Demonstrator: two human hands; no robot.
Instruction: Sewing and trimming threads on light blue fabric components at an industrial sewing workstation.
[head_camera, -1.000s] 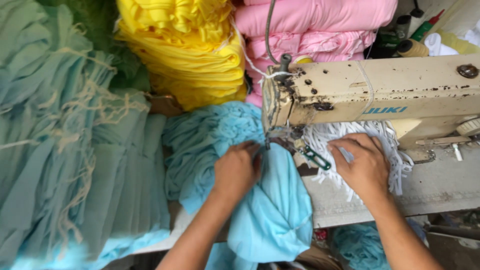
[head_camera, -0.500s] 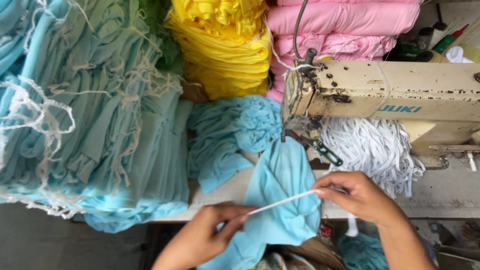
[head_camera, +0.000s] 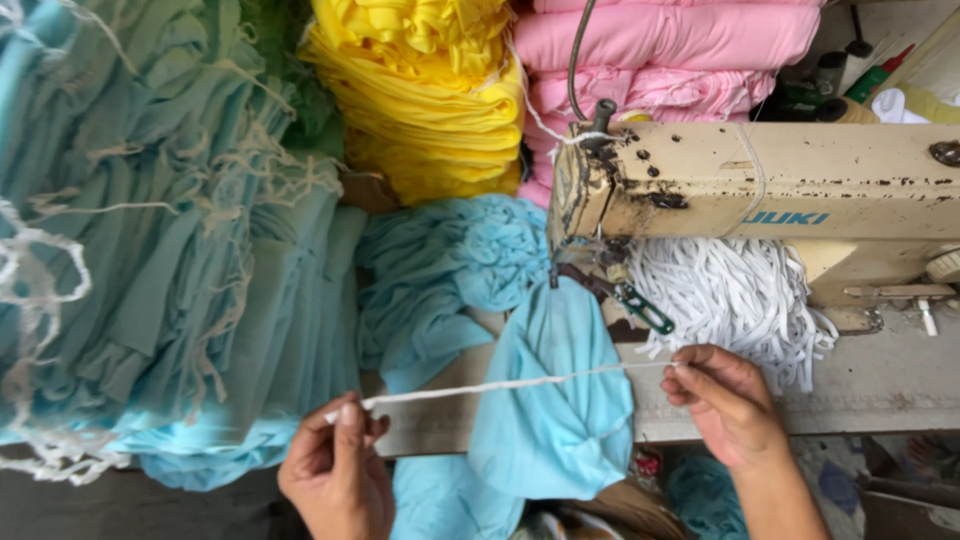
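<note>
A white cord stretches taut between both hands, its long axis running left to right, slightly rising toward the right. The left hand pinches one end, the right hand pinches the other. It crosses above blue cloth hanging over the tabletop edge, just before the sewing machine and loose white cords. Folded stacks lie behind.
</note>
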